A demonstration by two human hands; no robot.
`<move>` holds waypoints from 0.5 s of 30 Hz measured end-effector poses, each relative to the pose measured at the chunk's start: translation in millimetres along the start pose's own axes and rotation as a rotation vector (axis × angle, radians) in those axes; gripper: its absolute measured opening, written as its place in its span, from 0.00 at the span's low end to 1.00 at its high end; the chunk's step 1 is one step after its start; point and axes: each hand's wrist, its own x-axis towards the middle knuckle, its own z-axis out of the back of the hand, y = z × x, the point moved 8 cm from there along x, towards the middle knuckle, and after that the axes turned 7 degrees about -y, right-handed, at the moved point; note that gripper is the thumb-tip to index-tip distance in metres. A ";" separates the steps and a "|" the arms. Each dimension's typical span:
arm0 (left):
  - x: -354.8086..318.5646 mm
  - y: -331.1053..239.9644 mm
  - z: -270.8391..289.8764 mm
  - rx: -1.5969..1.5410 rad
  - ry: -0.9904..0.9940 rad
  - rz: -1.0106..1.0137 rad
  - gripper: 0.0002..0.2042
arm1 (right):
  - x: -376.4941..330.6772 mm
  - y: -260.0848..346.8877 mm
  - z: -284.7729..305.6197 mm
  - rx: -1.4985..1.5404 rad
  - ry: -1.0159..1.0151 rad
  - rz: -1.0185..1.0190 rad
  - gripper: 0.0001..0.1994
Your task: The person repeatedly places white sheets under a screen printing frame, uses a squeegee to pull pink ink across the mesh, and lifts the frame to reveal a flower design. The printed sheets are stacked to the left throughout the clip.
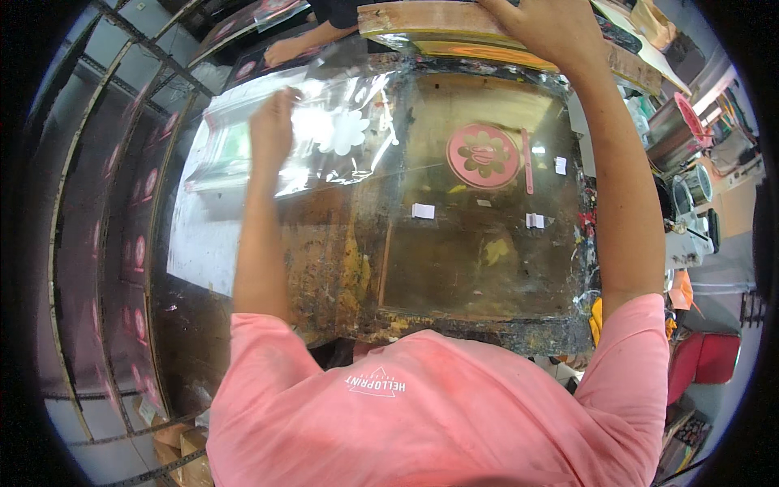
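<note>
My left hand (273,128) is closed over a clear plastic sheet (369,154); its fingers look pinched at the glossy film, though glare blurs the exact grip. A white flower shape (344,131) shows by the film. At the far side, my right hand (556,32) grips the edge of a raised wooden frame (438,18); part of its fingers lies outside the picture. Below that frame, a pink disc with a flower cut-out (484,156) and a narrow pink strip (527,162) lie on the brownish, shiny board (454,268). Small white tabs (423,211) surround them.
White sheets (195,235) lie at the left of the stained table (324,252). Metal racks (97,219) holding dark sheets with pink prints stand further left. Another person's hand (284,53) reaches in at the far left. Cans (694,187) crowd the right side.
</note>
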 end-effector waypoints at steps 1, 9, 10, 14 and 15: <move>18.8 -5.9 23.6 0.058 -0.039 -0.050 0.22 | 1.8 0.3 1.0 -0.018 -0.016 0.008 0.31; -47.7 -126.1 9.0 0.154 0.183 -0.623 0.10 | -1.5 1.7 3.2 -0.004 -0.022 -0.010 0.30; -68.2 -129.0 -17.3 0.213 0.301 -0.617 0.09 | -2.3 1.1 0.9 0.012 -0.004 -0.020 0.30; -137.9 -140.4 -77.0 0.161 0.340 -0.641 0.11 | -4.7 4.6 4.2 0.115 -0.126 0.059 0.28; -147.6 -142.4 -83.2 0.180 0.301 -0.656 0.11 | -4.9 2.3 -2.6 0.087 -0.062 0.055 0.30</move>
